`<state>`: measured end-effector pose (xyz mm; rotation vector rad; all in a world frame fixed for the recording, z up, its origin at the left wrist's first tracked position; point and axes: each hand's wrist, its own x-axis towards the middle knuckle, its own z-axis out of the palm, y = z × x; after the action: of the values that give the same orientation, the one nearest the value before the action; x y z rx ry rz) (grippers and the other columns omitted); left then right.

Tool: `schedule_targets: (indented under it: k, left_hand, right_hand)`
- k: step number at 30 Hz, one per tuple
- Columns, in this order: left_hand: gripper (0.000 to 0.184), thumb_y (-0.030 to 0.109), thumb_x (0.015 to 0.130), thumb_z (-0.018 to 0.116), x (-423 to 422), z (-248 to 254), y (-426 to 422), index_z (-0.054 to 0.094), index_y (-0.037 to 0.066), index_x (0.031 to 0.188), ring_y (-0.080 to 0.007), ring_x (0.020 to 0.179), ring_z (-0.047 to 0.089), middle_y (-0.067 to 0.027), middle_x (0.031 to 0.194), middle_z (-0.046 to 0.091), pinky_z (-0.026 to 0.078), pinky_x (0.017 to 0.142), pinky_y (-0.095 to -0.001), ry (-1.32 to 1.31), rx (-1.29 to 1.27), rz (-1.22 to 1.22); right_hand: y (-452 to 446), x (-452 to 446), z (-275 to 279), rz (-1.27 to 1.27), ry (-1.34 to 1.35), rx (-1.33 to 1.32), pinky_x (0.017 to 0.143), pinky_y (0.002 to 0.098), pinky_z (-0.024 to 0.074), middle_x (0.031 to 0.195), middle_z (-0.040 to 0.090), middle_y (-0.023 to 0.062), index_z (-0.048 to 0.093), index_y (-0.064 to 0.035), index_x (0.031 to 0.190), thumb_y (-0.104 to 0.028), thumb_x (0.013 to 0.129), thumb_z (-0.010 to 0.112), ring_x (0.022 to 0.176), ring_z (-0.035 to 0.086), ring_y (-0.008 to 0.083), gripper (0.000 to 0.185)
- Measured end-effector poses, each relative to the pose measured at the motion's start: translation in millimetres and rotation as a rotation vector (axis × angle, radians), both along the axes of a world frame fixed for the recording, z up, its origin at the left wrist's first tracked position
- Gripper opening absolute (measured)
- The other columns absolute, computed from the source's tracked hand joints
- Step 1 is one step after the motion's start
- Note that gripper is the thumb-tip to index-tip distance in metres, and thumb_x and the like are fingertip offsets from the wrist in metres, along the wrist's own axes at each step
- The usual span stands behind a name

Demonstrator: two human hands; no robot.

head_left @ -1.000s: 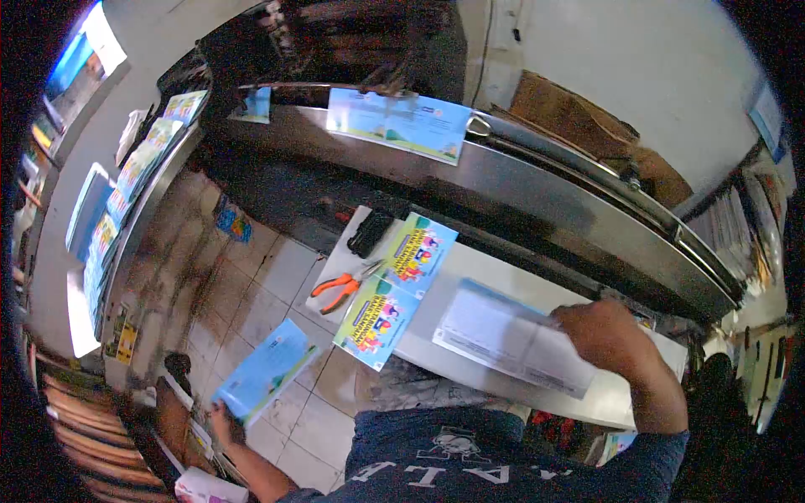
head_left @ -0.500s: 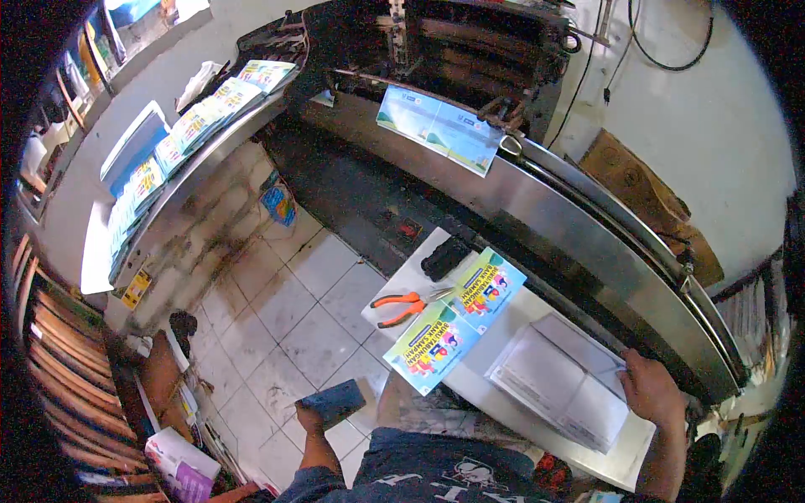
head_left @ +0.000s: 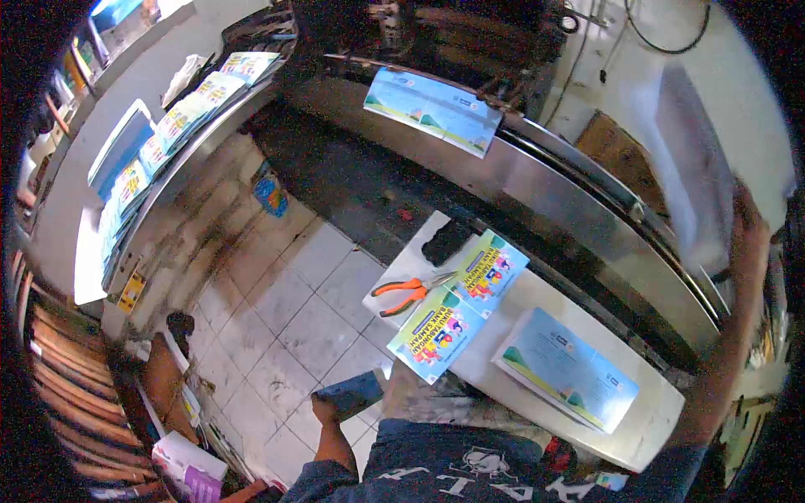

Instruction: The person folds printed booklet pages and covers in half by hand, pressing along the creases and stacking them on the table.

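My left hand [head_left: 324, 408] is closed around one end of a dark, flat rectangular thing [head_left: 354, 395], held low over the floor. My right hand [head_left: 749, 216], smeared by motion, is raised at the far right, gripping a blurred white sheet of paper [head_left: 692, 159]. Below it on the white bench lies a stack of light-blue printed sheets [head_left: 570, 369]. Yellow-and-blue printed covers [head_left: 436, 337] lie further along the bench. Orange-handled pliers [head_left: 402, 295] rest partly on these covers, near a black lump [head_left: 447, 243].
A long metal machine rail [head_left: 579, 214] runs behind the bench, with a blue printed sheet [head_left: 432, 113] on it. Printed booklets line a shelf [head_left: 180, 117] at left. Brown cardboard [head_left: 616, 155] leans against the wall. White tiles [head_left: 289, 314] cover the floor.
My right hand has risen from the bench with the white sheet. The stack now shows a blue printed top where white was. My left hand stays low with the dark thing.
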<state>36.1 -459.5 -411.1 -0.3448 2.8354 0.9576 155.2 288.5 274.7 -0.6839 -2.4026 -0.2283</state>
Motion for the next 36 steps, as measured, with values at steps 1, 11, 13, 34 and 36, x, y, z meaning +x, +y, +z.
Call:
schedule_targets:
  k: [1, 11, 13, 34, 36]
  left_hand:
    - [0.024, 0.021, 0.084, 0.055, 3, -14, -7, 0.054, 0.003, 0.1, -0.0389, 0.09, 0.06, -0.0202, 0.101, 0.063, 0.048, 0.079, -0.044, 0.05, -0.02, -0.024]
    - [0.04, 0.032, 0.083, 0.062, -7, 20, 4, 0.052, 0.002, 0.107, -0.0307, 0.086, 0.058, -0.0183, 0.099, 0.061, 0.048, 0.08, -0.0399, 0.397, 0.104, 0.152]
    - [0.041, 0.028, 0.086, 0.062, -33, 66, -16, 0.054, -0.003, 0.11, -0.0326, 0.09, 0.058, -0.0205, 0.101, 0.062, 0.047, 0.079, -0.0413, 0.469, 0.236, 0.099]
    - [0.048, 0.01, 0.086, 0.067, -58, 448, 196, 0.048, -0.001, 0.129, -0.0296, 0.116, 0.055, -0.0153, 0.127, 0.056, 0.044, 0.098, -0.0497, 0.558, 1.584, -0.433]
    - [0.039, 0.007, 0.089, 0.062, -59, 447, 214, 0.05, -0.001, 0.126, -0.0254, 0.112, 0.056, -0.0133, 0.125, 0.057, 0.042, 0.099, -0.0449, 0.473, 1.535, -0.511]
  right_hand:
    - [-2, -29, -4, 0.195, 0.221, -0.07, 0.101, 0.0342, 0.043, 0.126, 0.059, 0.017, 0.053, -0.0071, 0.132, -0.004, 0.089, 0.043, 0.116, 0.058, 0.025, 0.044]
    - [-87, -102, -200, 0.216, -0.561, 0.169, 0.102, 0.0436, 0.0413, 0.131, 0.055, 0.0132, 0.059, -0.0093, 0.123, -0.011, 0.084, 0.054, 0.121, 0.052, 0.0306, 0.039]
    - [-108, -89, -185, 0.195, -0.477, -0.179, 0.102, 0.0445, 0.0409, 0.13, 0.054, 0.0155, 0.059, -0.0076, 0.121, -0.013, 0.083, 0.06, 0.12, 0.052, 0.0324, 0.039]
    - [-191, -32, -195, 0.761, 0.035, -1.506, 0.102, 0.0411, 0.0398, 0.128, 0.054, 0.0146, 0.045, 0.0009, 0.131, -0.031, 0.08, 0.073, 0.119, 0.051, 0.0258, 0.066]
    - [-188, -28, -180, 0.659, 0.151, -1.61, 0.098, 0.0393, 0.041, 0.124, 0.057, 0.0121, 0.049, 0.0001, 0.128, -0.032, 0.079, 0.074, 0.112, 0.055, 0.0239, 0.063]
